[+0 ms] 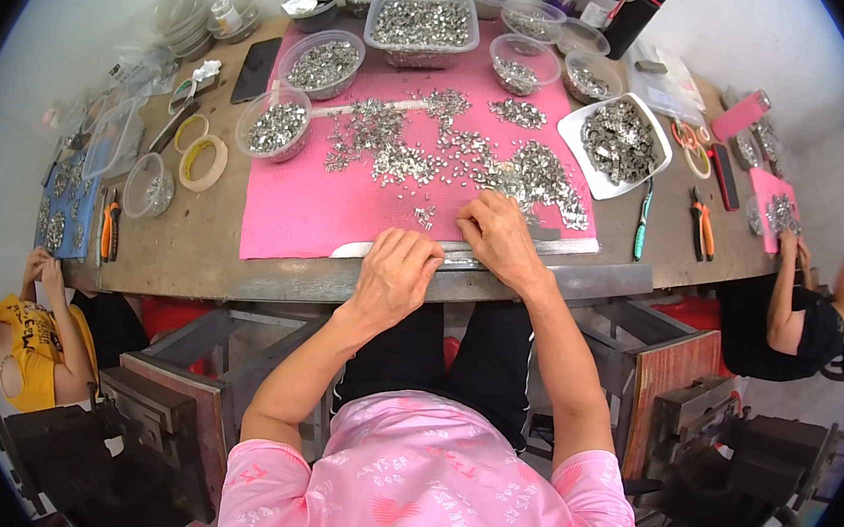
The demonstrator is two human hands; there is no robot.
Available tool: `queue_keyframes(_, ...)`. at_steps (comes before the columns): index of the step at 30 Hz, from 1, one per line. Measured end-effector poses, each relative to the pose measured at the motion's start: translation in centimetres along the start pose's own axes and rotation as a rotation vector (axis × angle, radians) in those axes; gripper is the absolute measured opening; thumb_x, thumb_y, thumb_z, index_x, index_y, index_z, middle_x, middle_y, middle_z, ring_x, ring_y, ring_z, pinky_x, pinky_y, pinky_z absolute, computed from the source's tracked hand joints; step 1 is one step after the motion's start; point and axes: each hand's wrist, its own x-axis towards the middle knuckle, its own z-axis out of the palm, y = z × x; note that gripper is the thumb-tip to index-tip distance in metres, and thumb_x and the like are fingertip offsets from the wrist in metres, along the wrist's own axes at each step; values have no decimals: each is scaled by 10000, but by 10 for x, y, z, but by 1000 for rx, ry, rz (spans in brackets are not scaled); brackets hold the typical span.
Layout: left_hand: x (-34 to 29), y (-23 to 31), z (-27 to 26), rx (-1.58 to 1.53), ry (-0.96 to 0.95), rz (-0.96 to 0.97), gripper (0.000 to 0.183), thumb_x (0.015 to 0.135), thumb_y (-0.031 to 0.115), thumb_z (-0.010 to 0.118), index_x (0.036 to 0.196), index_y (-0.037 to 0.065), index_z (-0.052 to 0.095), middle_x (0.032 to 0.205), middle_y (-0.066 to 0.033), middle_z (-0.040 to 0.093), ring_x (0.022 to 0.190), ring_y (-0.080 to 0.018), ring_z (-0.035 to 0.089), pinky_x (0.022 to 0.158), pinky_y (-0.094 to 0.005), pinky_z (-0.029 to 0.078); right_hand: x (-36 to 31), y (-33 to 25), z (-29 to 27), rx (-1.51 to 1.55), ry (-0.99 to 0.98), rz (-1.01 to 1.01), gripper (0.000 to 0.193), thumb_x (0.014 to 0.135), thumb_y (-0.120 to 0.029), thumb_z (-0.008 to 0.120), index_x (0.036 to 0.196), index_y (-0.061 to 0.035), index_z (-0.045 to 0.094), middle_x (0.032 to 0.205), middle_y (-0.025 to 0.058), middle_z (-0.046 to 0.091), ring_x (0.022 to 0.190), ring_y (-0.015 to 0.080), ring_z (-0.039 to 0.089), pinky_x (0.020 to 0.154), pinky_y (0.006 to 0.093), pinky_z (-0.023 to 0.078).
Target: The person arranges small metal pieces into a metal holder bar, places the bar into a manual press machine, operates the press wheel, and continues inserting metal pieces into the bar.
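Note:
My left hand (396, 274) rests at the near edge of a pink mat (291, 210), its fingers curled down and closed. A little farther and to the right, my right hand (506, 239) has its fingertips bent together close to the mat. What either hand pinches, if anything, is hidden beneath the fingers. A narrow metal strip (460, 257) lies along the table edge between the hands. Just beyond them, small shiny metal pieces (406, 164) are strewn in loose heaps. A larger heap (540, 178) spreads beside my right hand.
Tubs of metal pieces (423, 25) line the back, with a white dish (599, 192) at right. Tape rolls (203, 163) and a phone (256, 70) lie left; pliers (701, 226) and scissors (691, 147) right. Other people work on both sides, one in a yellow shirt (41, 349).

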Motion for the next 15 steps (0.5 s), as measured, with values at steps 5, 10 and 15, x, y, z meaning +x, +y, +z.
queue_keyframes(5, -4, 6, 2, 118, -9, 11, 142, 836, 61, 726, 944, 62, 634, 916, -76, 636, 878, -286, 611, 890, -443, 475, -8, -19, -20, 348, -124, 358, 42, 887, -35, 673, 900, -4, 647, 874, 120, 651, 868, 306, 659, 799, 407, 494)
queue_keyframes(10, -16, 4, 7, 163, 87, 39, 152, 840, 123, 761, 974, 87, 699, 1021, -57, 684, 958, -254, 635, 1017, -500, 444, -34, -31, -16, 435, -22, 200, 58, 883, -12, 673, 917, 10, 632, 911, 125, 672, 848, 299, 660, 795, 391, 493)
queue_keyframes(15, -18, 2, 2, 112, 140, -58, 132, 858, 158, 765, 975, 102, 742, 996, -33, 719, 974, -227, 640, 1078, -525, 365, -40, -34, -10, 341, 8, 126, 76, 884, -9, 695, 926, 6, 633, 970, 121, 686, 905, 288, 661, 842, 386, 484)
